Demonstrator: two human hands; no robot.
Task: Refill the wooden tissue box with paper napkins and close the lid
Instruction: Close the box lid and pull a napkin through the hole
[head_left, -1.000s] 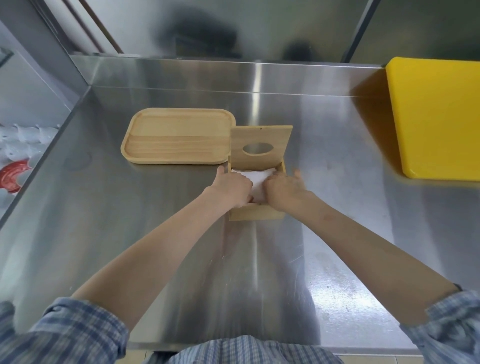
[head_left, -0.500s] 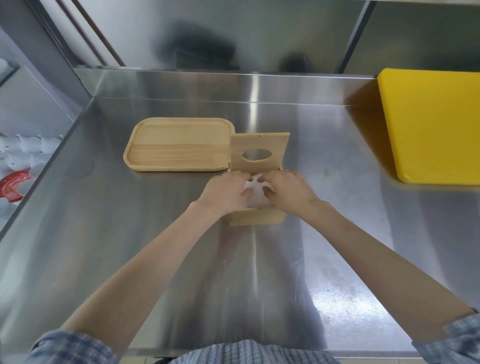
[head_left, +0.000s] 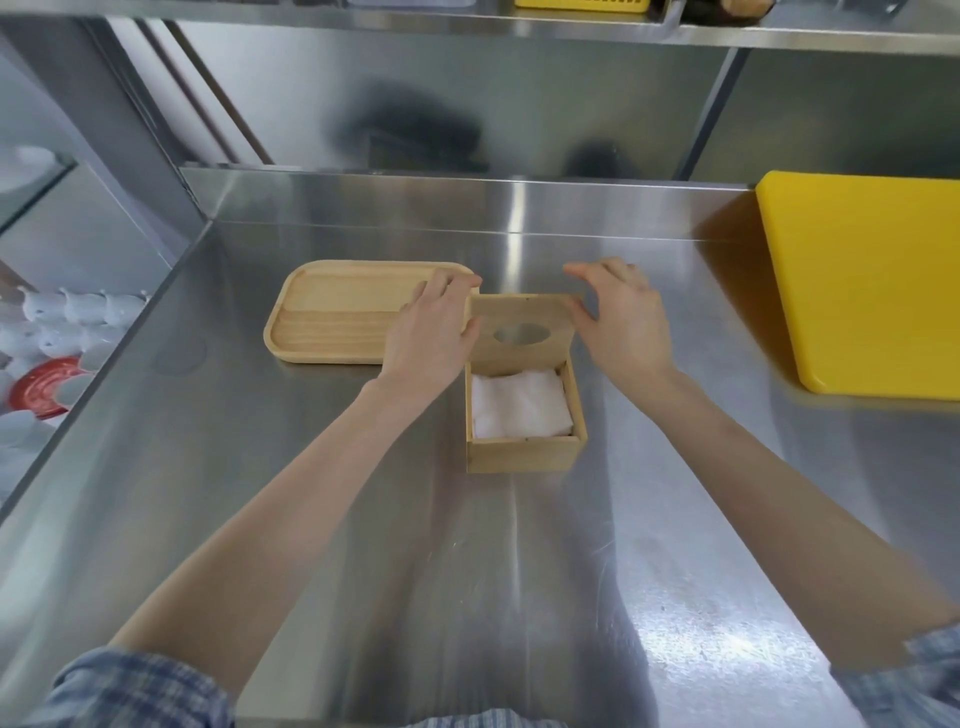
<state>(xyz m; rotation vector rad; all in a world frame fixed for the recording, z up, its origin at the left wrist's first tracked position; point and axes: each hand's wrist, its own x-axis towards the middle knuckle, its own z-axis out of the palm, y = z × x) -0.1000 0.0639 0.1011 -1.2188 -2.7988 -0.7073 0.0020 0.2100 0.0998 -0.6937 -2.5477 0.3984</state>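
Napkins loaded, lid held at both edges and not yet closed.

The paper napkins (head_left: 519, 404) are seen lying inside the wooden tissue box (head_left: 524, 453) on the steel counter (head_left: 311, 519), just beside the wooden tray (head_left: 337, 317); the lid (head_left: 522, 326), with its oval opening, is raised at the far side, so only closing is judged to remain. The lid's left edge is gripped by the left hand (head_left: 431, 332) and its right edge by the right hand (head_left: 621, 325), fingers curled around it. Half a second earlier both hands were pressed down on the napkins; since then they have been lifted to the lid.
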